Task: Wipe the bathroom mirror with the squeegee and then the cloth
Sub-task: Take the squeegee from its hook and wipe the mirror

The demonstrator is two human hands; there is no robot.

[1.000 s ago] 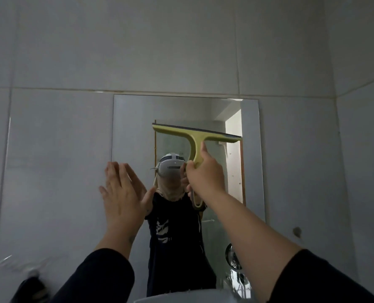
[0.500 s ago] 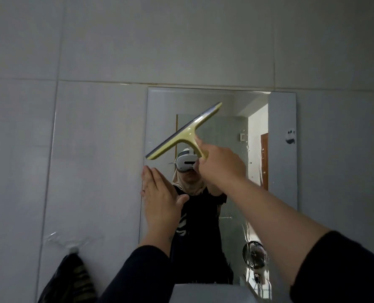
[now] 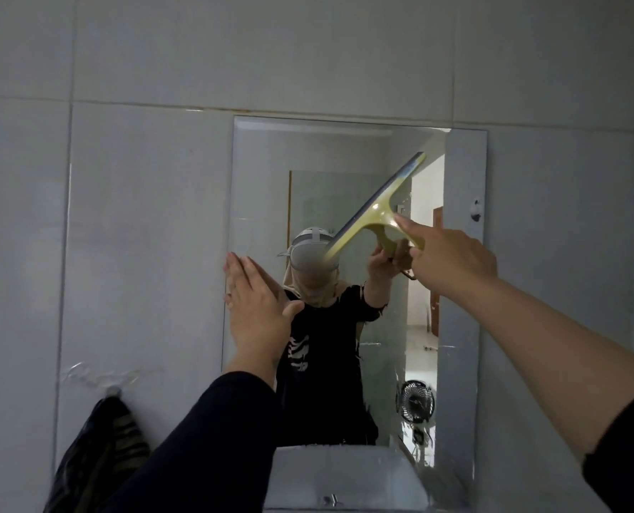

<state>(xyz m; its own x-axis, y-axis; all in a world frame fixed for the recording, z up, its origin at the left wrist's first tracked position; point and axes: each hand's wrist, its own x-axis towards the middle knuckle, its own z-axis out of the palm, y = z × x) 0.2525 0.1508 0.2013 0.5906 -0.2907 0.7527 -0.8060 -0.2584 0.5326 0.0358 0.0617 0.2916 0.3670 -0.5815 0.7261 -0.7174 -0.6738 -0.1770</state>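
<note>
A frameless rectangular mirror (image 3: pixel 256 172) hangs on the grey tiled wall. My right hand (image 3: pixel 452 261) grips the handle of a yellow-green squeegee (image 3: pixel 374 211), whose blade lies tilted against the glass in the upper right part, high end to the right. My left hand (image 3: pixel 256 309) is flat with fingers together, pressed at the mirror's left edge. The glass reflects a person in black. No cloth for wiping is clearly in view.
A white sink (image 3: pixel 341 475) with a tap sits just below the mirror. A dark striped fabric (image 3: pixel 97 453) hangs from a hook on the wall at lower left. A small black fan (image 3: pixel 415 401) appears in the reflection at lower right.
The squeegee has moved from the upper left of the glass to the upper right, keeping its tilt. My left hand stays at the mirror's left edge. The view shifted.
</note>
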